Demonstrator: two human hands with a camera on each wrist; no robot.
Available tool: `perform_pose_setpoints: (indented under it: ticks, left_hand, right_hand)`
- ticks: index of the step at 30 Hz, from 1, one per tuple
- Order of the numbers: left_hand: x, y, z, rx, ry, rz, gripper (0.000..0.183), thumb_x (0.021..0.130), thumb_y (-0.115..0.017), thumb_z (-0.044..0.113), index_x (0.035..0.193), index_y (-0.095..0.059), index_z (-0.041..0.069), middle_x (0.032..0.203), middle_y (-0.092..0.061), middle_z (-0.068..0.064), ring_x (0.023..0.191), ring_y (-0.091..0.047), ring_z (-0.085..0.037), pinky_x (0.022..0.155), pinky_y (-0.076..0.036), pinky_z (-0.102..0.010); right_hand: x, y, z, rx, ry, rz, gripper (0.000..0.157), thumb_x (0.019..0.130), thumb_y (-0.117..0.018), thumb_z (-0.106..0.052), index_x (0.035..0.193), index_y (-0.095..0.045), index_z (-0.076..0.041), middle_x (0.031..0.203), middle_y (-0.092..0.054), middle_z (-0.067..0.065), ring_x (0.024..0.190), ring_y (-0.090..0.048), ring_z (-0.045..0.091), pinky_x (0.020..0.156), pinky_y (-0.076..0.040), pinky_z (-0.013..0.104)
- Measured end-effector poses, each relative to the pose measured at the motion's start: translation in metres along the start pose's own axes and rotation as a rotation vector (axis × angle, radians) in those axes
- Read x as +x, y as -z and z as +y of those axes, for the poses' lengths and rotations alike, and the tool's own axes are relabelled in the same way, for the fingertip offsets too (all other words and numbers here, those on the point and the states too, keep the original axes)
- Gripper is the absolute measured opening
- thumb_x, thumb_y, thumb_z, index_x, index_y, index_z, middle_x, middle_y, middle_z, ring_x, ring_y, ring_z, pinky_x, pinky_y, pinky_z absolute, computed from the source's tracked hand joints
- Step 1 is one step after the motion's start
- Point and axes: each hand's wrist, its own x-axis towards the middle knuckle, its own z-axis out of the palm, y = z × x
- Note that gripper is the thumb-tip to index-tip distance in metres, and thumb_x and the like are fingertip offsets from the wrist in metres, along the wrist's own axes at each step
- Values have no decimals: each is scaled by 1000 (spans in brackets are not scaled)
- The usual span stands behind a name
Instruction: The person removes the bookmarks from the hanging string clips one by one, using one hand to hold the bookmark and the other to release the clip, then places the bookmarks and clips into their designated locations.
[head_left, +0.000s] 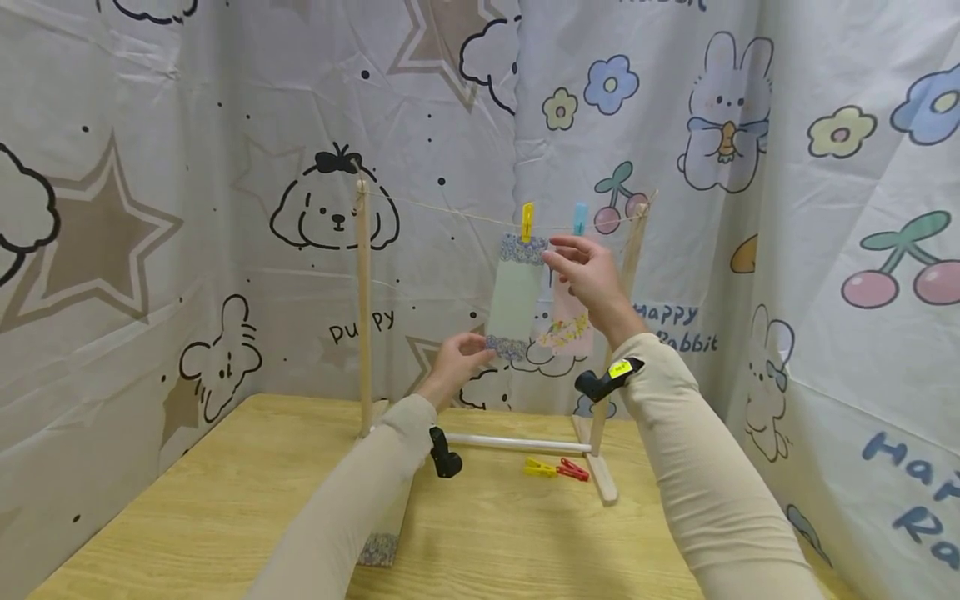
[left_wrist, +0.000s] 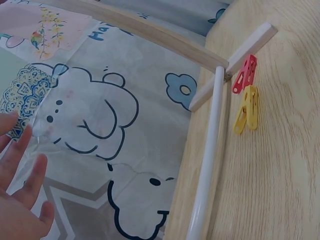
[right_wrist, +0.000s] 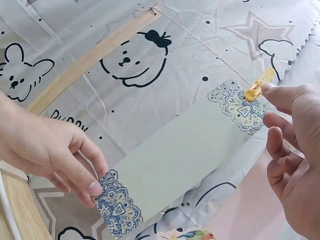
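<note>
A pale green card (head_left: 516, 296) with blue patterned ends hangs upright from a string, held by a yellow clothespin (head_left: 527, 222) at its top edge. My left hand (head_left: 456, 367) pinches its lower left corner, thumb in front and fingers behind in the right wrist view. At the upper right corner, my right hand (head_left: 592, 279) has its fingers loosely bent, with the thumb tip (right_wrist: 270, 89) close beside the yellow clothespin. Just right of the green card hangs a pink card (head_left: 567, 329) with yellow flowers, under a blue clothespin (head_left: 581, 218); the right hand partly hides it.
Two wooden posts, a left post (head_left: 364, 308) and a right post (head_left: 633, 250), carry the string (head_left: 450, 210). A white rod (head_left: 517, 442) joins them low down. On the table lie a yellow clothespin (head_left: 540, 467), a red clothespin (head_left: 573, 469) and another patterned card (head_left: 380, 547), partly behind the left sleeve.
</note>
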Motion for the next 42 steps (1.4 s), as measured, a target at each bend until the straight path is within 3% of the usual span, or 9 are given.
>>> perform_pose_setpoints:
  ticks: [7,13,17,22,30,42]
  left_hand:
    - [-3,2,-1,-14,-15,-15,28,99,-72,15,123,-67,1,125,-68,-14,123,-60,-31,103,-48,-49]
    - [-1,2,1,-34,-25,-39,20,98,-74,14,114,-70,1,120,-71,-12,120,-62,-32,102,-48,-50]
    - [-3,0,2,-38,-19,-43,19,98,-74,14,111,-70,1,116,-72,-11,117,-63,-31,102,-48,-51]
    - [-6,1,3,-23,-29,-63,22,99,-73,16,114,-70,1,118,-71,-11,116,-63,-30,102,-47,-52]
    - [-9,6,2,2,-21,-57,23,100,-72,17,116,-70,2,121,-70,-10,119,-61,-31,102,-48,-52]
    - [-5,6,1,-43,-27,-70,20,100,-72,13,115,-69,1,120,-71,-12,113,-66,-28,103,-47,-51]
  right_hand:
    - [6,-2,-2,25,31,3,47,100,-72,-29,142,-61,-8,128,-63,10,92,-58,27,66,-44,26]
    - [13,0,-11,-45,97,-21,48,101,-70,-29,144,-59,-11,131,-59,11,90,-62,28,63,-45,27]
    - [17,2,-19,-56,128,13,46,103,-67,-28,145,-59,-11,134,-58,10,84,-64,22,62,-46,25]
    - [21,6,-29,-15,113,50,43,105,-64,-28,145,-59,-13,134,-57,7,83,-65,20,62,-45,22]
    - [27,1,-36,-26,77,9,47,105,-64,-33,148,-56,-17,139,-56,7,89,-66,20,68,-48,26]
    - [36,-6,-34,-31,57,-19,54,106,-61,-37,155,-46,-21,148,-51,6,89,-69,20,70,-49,26]
